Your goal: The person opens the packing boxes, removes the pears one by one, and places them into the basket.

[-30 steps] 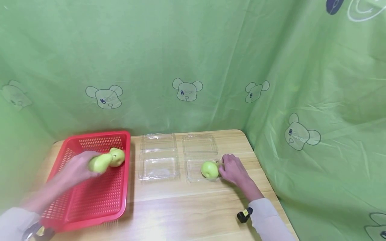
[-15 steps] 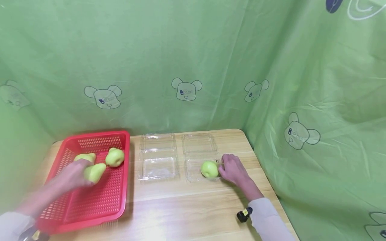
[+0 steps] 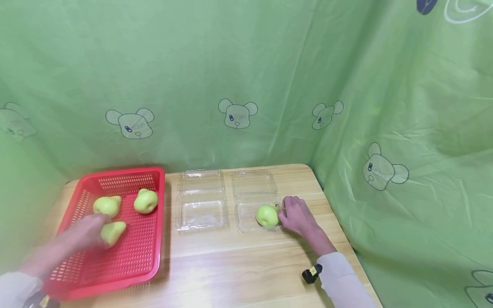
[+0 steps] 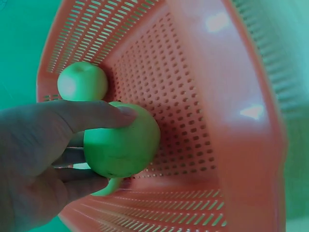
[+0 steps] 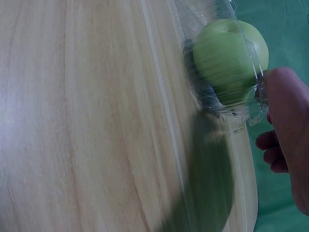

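Observation:
My left hand [image 3: 90,229] grips a yellow-green pear [image 3: 112,233] inside the red basket. In the left wrist view, the thumb lies over the pear [image 4: 123,145] and the fingers curl under it. Two other pears sit in the basket, a left one [image 3: 107,206] and a right one [image 3: 146,201]. My right hand [image 3: 298,217] pinches the right edge of a clear plastic clamshell container [image 3: 246,222]. A round-looking green fruit [image 3: 267,216] lies in that container; its kind is hard to tell. The right wrist view shows the thumb at the rim beside the fruit [image 5: 224,60].
The red perforated basket [image 3: 157,256] stands on the left of the wooden table [image 3: 215,273]. A second clear container [image 3: 202,214], its lid folded back, lies between the basket and the first one. Green curtains [image 3: 185,64] hang behind and at both sides.
My left hand has moved the pear left and toward me within the basket, and the left pear has come into sight behind it. My right hand and the fruit beside it have stayed put.

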The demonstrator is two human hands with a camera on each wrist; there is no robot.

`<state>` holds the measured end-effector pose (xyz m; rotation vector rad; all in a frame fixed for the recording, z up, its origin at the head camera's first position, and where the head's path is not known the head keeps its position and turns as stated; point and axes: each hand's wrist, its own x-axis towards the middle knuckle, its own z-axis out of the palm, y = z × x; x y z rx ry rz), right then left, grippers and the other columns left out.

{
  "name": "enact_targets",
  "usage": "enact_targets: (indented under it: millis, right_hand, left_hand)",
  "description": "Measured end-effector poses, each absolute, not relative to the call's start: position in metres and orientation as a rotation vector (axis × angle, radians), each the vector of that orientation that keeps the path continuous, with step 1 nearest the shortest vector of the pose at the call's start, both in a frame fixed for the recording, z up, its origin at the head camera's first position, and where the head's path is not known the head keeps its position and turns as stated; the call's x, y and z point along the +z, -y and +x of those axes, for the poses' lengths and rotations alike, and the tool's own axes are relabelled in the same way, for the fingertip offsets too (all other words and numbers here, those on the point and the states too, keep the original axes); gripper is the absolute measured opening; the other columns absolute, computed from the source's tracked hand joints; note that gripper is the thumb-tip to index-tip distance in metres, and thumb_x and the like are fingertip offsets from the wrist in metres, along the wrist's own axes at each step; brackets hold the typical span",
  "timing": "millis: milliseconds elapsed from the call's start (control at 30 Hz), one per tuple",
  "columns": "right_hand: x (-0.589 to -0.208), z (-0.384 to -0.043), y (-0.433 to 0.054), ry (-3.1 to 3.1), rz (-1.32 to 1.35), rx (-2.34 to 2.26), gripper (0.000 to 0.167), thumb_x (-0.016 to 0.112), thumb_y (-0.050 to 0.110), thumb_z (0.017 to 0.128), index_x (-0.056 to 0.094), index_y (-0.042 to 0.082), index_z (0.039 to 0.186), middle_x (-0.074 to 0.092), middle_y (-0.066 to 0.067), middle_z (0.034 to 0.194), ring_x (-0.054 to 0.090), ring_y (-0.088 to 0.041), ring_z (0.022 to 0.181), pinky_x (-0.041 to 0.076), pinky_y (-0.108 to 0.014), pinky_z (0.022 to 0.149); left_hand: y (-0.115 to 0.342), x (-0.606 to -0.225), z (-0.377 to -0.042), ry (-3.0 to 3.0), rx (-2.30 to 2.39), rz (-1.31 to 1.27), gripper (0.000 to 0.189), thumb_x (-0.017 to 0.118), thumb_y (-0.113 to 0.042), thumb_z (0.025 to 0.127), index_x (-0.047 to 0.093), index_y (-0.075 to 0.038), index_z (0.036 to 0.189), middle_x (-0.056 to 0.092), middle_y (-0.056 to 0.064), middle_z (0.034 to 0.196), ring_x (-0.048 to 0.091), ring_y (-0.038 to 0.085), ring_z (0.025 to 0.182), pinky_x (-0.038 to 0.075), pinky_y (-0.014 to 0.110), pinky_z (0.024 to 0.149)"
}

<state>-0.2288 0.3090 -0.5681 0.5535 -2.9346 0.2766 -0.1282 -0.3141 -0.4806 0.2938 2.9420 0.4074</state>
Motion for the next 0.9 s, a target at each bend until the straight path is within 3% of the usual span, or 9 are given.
enact_targets:
  millis: [167, 300, 467, 800, 900]
  right_hand:
    - [-0.567, -0.228, -0.309, 2.934, 0.552, 0.277, 0.019, 0.061, 0.026, 0.091, 0.057, 0.008, 0.090, 0.056, -0.003, 0.079, 0.052, -0.022, 0.078, 0.052, -0.043, 0.079]
    - [-0.567, -0.227, -0.309, 2.935, 0.550, 0.277, 0.019, 0.061, 0.026, 0.091, 0.056, 0.008, 0.090, 0.055, -0.003, 0.078, 0.050, -0.022, 0.078, 0.051, -0.042, 0.079]
    - [-0.566, -0.227, -0.309, 2.933, 0.552, 0.282, 0.019, 0.061, 0.026, 0.091, 0.055, 0.008, 0.090, 0.054, -0.003, 0.078, 0.050, -0.022, 0.077, 0.051, -0.043, 0.079]
    - [-0.564, -0.226, -0.309, 2.938, 0.549, 0.274, 0.019, 0.061, 0.025, 0.091, 0.056, 0.007, 0.091, 0.055, -0.003, 0.078, 0.051, -0.023, 0.077, 0.051, -0.043, 0.079]
    - [-0.564, -0.226, -0.309, 2.938, 0.552, 0.274, 0.019, 0.060, 0.026, 0.091, 0.056, 0.007, 0.090, 0.054, -0.003, 0.078, 0.050, -0.023, 0.077, 0.051, -0.043, 0.079]
  left_hand:
    - [0.317, -0.484, -0.128, -2.919, 0.404, 0.299, 0.025, 0.080, -0.033, 0.087, 0.063, -0.016, 0.078, 0.057, -0.004, 0.069, 0.051, 0.014, 0.064, 0.046, 0.029, 0.056]
    - [0.322, -0.486, -0.129, -2.923, 0.407, 0.303, 0.025, 0.083, -0.026, 0.078, 0.065, -0.010, 0.084, 0.061, 0.001, 0.074, 0.054, 0.017, 0.067, 0.051, 0.033, 0.058]
    - [0.327, -0.490, -0.130, -2.919, 0.406, 0.304, 0.037, 0.086, -0.021, 0.070, 0.068, 0.001, 0.094, 0.064, 0.007, 0.080, 0.059, 0.022, 0.072, 0.056, 0.041, 0.062]
    - [0.326, -0.489, -0.133, -2.899, 0.416, 0.302, 0.038, 0.084, -0.019, 0.076, 0.068, 0.004, 0.100, 0.066, 0.012, 0.082, 0.064, 0.029, 0.076, 0.060, 0.049, 0.067]
    - [0.324, -0.486, -0.133, -2.908, 0.442, 0.324, 0.039, 0.083, -0.019, 0.081, 0.068, 0.007, 0.106, 0.068, 0.015, 0.086, 0.067, 0.033, 0.079, 0.061, 0.052, 0.068]
